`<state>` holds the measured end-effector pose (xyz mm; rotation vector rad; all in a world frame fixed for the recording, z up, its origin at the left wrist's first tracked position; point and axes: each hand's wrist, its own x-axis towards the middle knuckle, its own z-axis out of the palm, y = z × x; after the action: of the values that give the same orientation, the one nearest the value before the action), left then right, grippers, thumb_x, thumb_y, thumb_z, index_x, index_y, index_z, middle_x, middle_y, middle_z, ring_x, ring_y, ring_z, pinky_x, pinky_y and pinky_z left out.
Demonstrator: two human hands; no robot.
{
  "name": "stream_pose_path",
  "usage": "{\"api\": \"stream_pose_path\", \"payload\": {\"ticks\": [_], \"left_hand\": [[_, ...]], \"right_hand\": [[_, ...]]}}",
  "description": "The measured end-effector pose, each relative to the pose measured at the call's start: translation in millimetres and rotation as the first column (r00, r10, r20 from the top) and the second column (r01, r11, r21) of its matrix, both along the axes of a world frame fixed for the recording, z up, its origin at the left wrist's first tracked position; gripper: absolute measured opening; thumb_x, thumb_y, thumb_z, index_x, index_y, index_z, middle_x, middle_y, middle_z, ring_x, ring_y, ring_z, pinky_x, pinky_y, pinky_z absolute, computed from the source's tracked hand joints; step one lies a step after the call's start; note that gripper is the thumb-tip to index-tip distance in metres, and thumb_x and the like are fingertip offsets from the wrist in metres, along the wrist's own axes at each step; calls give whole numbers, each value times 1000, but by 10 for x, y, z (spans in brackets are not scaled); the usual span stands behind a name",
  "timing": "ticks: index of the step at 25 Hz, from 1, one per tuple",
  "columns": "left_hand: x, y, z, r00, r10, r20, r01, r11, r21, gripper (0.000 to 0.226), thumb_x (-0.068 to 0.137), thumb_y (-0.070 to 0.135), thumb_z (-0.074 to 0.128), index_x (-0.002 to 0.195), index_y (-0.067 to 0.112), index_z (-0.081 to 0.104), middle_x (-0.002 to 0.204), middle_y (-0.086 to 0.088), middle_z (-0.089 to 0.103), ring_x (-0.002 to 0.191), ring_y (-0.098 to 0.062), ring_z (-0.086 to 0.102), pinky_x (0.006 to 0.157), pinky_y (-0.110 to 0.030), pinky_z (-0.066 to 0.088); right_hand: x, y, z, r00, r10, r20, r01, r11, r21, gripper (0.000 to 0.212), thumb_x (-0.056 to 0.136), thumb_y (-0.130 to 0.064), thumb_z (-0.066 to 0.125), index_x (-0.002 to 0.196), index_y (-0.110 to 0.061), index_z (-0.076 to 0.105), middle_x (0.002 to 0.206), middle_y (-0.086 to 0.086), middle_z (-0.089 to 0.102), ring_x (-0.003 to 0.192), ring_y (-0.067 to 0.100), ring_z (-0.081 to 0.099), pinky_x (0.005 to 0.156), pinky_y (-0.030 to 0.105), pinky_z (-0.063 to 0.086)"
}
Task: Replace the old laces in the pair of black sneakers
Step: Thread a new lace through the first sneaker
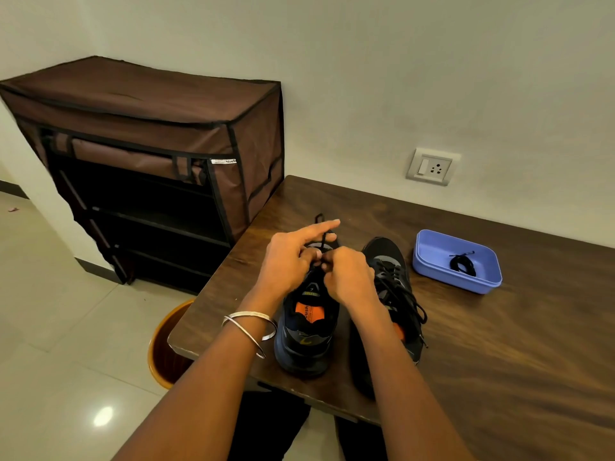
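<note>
My left hand (286, 261) and right hand (346, 277) pinch the lace (322, 242) over the left sneaker (307, 331), which stands on the table (499, 344) beside the blue tray (432, 272). Best to keep the lace taut and feed its tip straight.

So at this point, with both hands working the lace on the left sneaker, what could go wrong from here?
1. The left black sneaker stands near the dark wooden table's front edge; tugging the black lace pinched by the left hand and right hand might drag it off.
2. The right black sneaker's loose laces trail nearby and may snag.
3. The coiled black lace in the blue plastic tray could be confused with old ones.
</note>
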<state>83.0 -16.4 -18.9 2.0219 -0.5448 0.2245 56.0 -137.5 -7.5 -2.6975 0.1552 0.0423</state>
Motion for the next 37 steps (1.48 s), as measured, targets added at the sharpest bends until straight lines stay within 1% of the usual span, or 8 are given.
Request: {"api": "stream_pose_path", "payload": {"ticks": [7, 13, 19, 23, 26, 32, 35, 37], "left_hand": [[89, 34, -21, 990, -4, -140, 34, 976, 214, 67, 85, 0, 65, 138, 36, 49, 82, 7, 70, 88, -8, 66, 96, -30, 50], [95, 104, -21, 973, -50, -225, 76, 991, 109, 71, 79, 1, 74, 142, 22, 48, 88, -1, 75, 92, -11, 68, 85, 0, 41], [104, 112, 11, 982, -102, -159, 133, 971, 197, 63, 81, 11, 75, 138, 21, 50, 79, 8, 72, 88, 9, 61, 83, 5, 32], [96, 122, 82, 986, -150, -77, 164, 953, 254, 42, 79, 14, 77, 116, 18, 58, 79, 5, 70, 60, 12, 54, 62, -9, 40], [94, 130, 108, 987, -159, -31, 162, 949, 272, 39, 78, 18, 78, 112, 19, 60, 75, 7, 63, 68, 1, 56, 61, -15, 42], [147, 141, 69, 986, -151, 76, 106, 904, 414, 17, 83, 20, 73, 99, 16, 72, 87, 4, 54, 78, -7, 50, 71, -22, 41], [156, 139, 62, 992, -124, 38, 95, 895, 436, 13, 88, 19, 67, 98, 13, 72, 93, -4, 53, 85, -14, 51, 75, -27, 44], [136, 116, 53, 993, -116, 2, 102, 882, 461, 12, 92, 20, 62, 99, 14, 69, 93, -2, 51, 86, -13, 49, 75, -25, 40]], "right_hand": [[7, -147, 20, 990, -83, 110, 53, 967, 249, 24, 81, -9, 74, 78, -30, 61, 78, -5, 67, 93, 25, 65, 90, 52, 50], [-44, -135, 99, 991, 35, 133, -49, 993, 104, 37, 88, -13, 66, 118, -34, 65, 97, -1, 70, 108, 28, 59, 95, 51, 45], [-31, -105, 129, 991, 104, 86, -95, 990, -102, 25, 91, -14, 63, 113, -22, 72, 109, 4, 65, 113, 27, 55, 94, 48, 44], [12, -138, 106, 996, 70, 46, -71, 997, 5, 27, 90, -12, 64, 113, -22, 72, 113, 8, 64, 115, 31, 54, 96, 48, 45], [0, -148, 108, 999, 14, 48, -20, 991, 134, 32, 91, -11, 64, 117, -29, 68, 108, 1, 68, 118, 28, 52, 102, 50, 36], [81, -219, 6, 989, 90, -114, -36, 911, 411, 89, 86, -18, 66, 153, -38, 10, 80, -12, 59, 107, 27, 56, 106, 62, 34], [77, -206, 27, 981, 135, -140, -88, 951, 298, 101, 81, -17, 71, 152, -41, 4, 100, -2, 62, 121, 34, 50, 106, 65, 32], [65, -179, 37, 996, 84, -24, -77, 975, 208, 91, 82, -13, 73, 153, -33, 20, 112, 8, 63, 114, 31, 56, 103, 55, 41]]}}
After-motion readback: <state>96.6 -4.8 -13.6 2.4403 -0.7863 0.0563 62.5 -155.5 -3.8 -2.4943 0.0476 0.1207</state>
